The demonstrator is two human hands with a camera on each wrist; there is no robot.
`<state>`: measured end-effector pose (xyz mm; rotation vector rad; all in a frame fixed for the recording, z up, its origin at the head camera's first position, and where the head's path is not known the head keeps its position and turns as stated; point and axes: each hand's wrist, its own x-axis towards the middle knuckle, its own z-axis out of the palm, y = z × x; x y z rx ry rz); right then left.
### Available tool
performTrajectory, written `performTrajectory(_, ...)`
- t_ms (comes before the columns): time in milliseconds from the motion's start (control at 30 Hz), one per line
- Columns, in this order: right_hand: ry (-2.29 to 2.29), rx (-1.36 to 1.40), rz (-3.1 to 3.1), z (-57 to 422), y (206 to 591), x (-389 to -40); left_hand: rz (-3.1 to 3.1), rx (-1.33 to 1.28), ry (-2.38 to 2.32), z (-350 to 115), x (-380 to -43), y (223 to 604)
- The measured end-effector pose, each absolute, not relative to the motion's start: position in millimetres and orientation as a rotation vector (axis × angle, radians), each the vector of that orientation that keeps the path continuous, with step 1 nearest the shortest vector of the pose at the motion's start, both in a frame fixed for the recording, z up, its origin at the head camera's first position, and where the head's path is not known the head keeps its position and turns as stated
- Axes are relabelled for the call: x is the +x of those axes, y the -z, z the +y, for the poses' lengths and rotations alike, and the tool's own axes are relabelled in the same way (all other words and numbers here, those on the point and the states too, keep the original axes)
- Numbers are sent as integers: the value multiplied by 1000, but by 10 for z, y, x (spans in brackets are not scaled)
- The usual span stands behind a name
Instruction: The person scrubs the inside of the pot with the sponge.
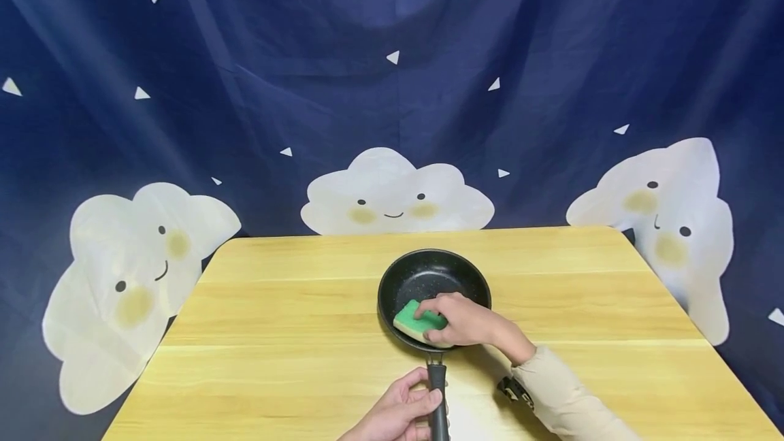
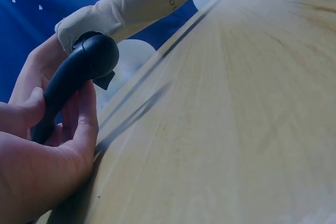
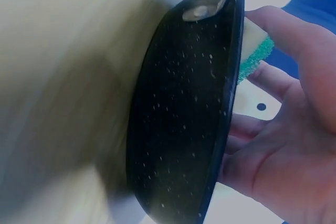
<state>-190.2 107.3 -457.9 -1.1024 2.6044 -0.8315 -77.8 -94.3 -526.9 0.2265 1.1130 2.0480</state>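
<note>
One black frying pan sits right of centre on the wooden surface, its handle toward the near edge. The left hand has its grip curled round that handle; the right hand pinches a green-and-cream sponge, its grip parted by the sponge's width, inside the pan's near side.

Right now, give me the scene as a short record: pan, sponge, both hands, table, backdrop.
Pan: black, speckled, handle toward the person
Sponge: inside the pan; green on top, pale underneath
Left hand: grips the handle
Right hand: grips the sponge
Table: light wood grain
Backdrop: dark blue, with white clouds
</note>
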Motion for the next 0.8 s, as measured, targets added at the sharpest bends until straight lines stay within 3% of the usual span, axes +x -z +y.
performTrajectory(800, 948, -1095, 2655, 923, 4679, -1931, 1013, 233, -2053, -940, -790, 5271)
